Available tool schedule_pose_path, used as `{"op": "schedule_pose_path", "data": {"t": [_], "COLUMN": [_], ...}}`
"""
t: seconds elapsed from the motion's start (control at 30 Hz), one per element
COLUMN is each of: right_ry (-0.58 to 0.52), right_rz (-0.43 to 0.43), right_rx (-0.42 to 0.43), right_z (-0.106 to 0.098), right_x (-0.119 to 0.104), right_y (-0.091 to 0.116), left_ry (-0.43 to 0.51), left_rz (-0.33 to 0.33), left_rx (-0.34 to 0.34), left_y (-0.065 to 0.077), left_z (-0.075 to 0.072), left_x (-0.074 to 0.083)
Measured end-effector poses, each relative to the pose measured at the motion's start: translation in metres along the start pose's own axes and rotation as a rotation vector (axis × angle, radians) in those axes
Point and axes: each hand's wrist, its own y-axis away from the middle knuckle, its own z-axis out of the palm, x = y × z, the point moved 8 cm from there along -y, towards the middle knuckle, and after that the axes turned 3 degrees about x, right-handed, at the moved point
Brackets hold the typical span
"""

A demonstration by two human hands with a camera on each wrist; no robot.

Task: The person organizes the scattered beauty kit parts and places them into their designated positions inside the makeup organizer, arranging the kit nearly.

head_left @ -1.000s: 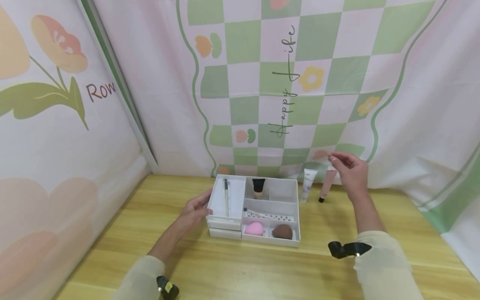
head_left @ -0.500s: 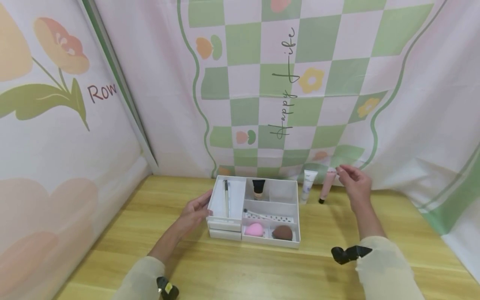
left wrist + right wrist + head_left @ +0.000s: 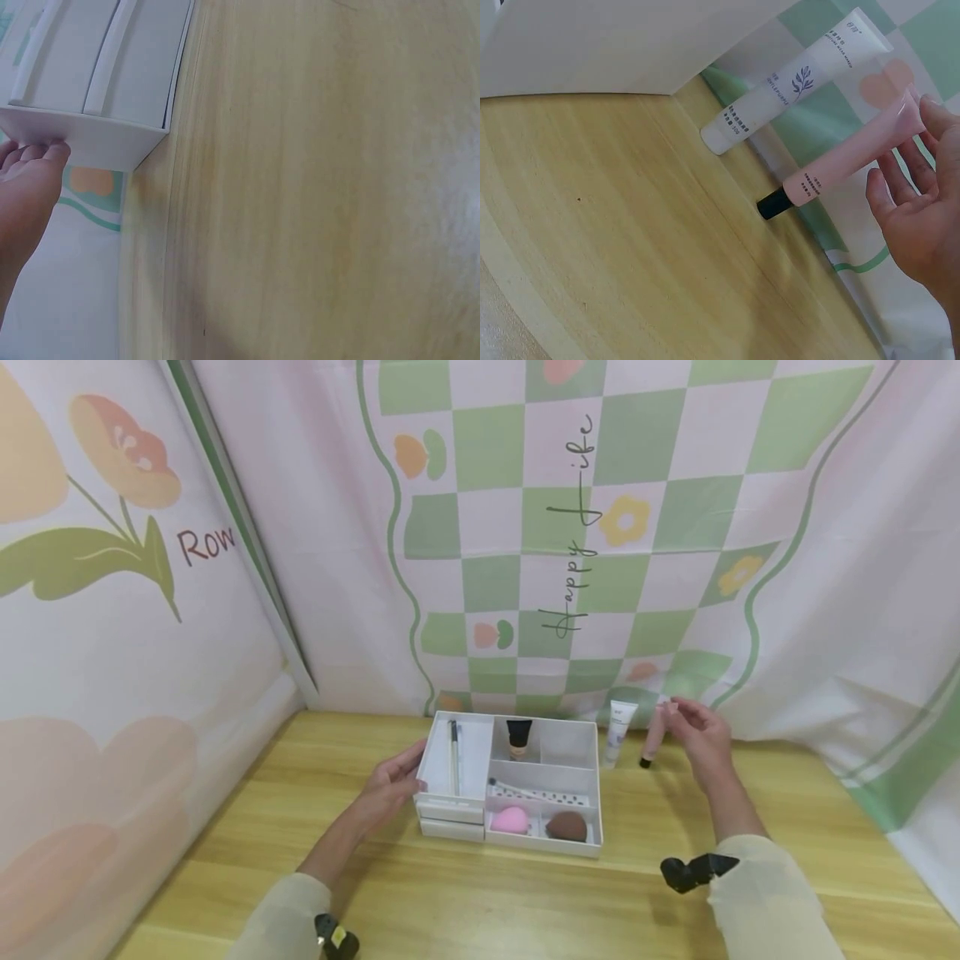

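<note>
My left hand [image 3: 390, 785] rests against the left side of a white organizer box [image 3: 543, 781]; in the left wrist view its fingertips touch the side wall. With thumb and fingers, my right hand [image 3: 701, 739] pinches the top end of a pink squeeze tube [image 3: 855, 154]. That tube stands on its black cap [image 3: 774, 204], leaning a little. Beside it a white squeeze tube [image 3: 795, 82] with a blue leaf print stands on its cap, between the pink one and the box.
Inside the box are pens [image 3: 453, 756], a black-capped foundation tube [image 3: 518, 737], a thin brush [image 3: 517, 788], a pink makeup sponge [image 3: 511, 820] and a brown sponge [image 3: 567, 827]. A printed curtain [image 3: 487, 518] hangs behind the wooden table [image 3: 487, 910].
My right hand has come down from above the pink tube and now has its thumb and fingers at the tube's top. My left hand stays at the box.
</note>
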Motion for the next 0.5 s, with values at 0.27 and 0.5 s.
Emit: {"op": "schedule_pose_path", "data": {"t": [0.27,0.5], "right_ry": [0.04,0.034], "right_rz": [0.037,0.047], "right_rx": [-0.076,-0.051], "right_z": [0.0043,0.0048], "right_x": [0.0065,0.0084], "right_y": [0.0021,-0.0008], "left_ry": [0.006,0.005], "left_rz": [0.01,0.115], "left_rx": [-0.015,-0.09], "left_y": [-0.0009,0.0004], "left_z": [0.0008,0.0018], "left_x": [-0.0002,0.0027]}}
